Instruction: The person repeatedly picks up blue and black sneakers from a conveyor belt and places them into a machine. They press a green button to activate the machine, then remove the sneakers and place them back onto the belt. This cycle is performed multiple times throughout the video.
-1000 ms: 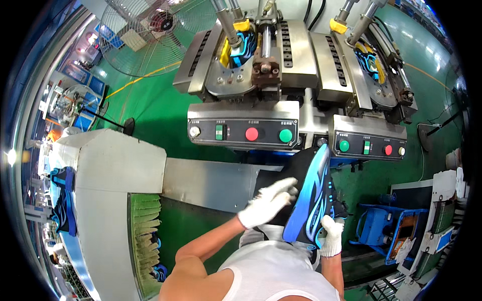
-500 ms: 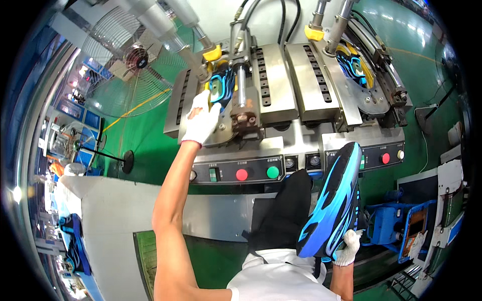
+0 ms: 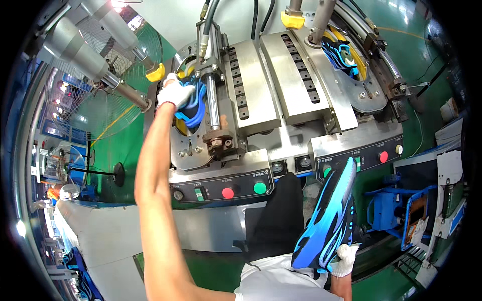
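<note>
Head view, left hand (image 3: 174, 93): upper left of centre, white-gloved, against the blue-and-black shoe upper (image 3: 197, 108) in the left press (image 3: 193, 159); whether the fingers grip it, I cannot tell
Head view, right hand (image 3: 344, 260): lower right, white-gloved, closed on the heel end of a loose blue-and-black shoe (image 3: 324, 218)
Head view, loose shoe: right of centre in the lower half, tilted, its far end pointing up and right, overlapping the right control panel (image 3: 369, 163)
Head view, right press (image 3: 359, 100): upper right; another blue shoe upper (image 3: 341, 56) sits in it
Head view, fan (image 3: 103, 108): upper left, partly behind metal cylinders (image 3: 75, 44)
</note>
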A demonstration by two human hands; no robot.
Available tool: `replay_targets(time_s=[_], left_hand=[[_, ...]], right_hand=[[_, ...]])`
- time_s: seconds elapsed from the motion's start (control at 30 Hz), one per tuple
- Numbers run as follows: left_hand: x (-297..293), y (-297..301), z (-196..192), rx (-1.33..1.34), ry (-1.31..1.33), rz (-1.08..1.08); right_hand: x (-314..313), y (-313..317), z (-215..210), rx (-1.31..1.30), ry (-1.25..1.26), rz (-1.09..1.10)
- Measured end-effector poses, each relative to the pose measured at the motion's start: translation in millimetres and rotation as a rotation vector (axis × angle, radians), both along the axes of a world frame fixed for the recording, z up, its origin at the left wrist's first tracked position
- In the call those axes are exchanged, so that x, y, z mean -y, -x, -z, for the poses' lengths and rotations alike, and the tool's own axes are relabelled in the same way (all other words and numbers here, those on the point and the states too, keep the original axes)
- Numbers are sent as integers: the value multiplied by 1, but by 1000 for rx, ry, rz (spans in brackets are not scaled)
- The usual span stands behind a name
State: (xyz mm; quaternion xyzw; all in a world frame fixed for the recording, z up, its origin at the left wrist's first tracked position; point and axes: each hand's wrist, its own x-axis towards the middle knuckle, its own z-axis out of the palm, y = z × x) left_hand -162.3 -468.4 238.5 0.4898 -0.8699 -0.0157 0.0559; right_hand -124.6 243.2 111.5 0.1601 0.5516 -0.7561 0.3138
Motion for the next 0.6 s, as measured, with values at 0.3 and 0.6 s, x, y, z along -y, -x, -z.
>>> replay_targets(time_s=[0.3,0.6], left_hand=[[-109,-171,-88,-588,232,159],[-284,-407,31,-727,33,-226]], right_hand=[[76,32,-48,-1335,-433,-557],[333,46,-173,-465,287,-553]])
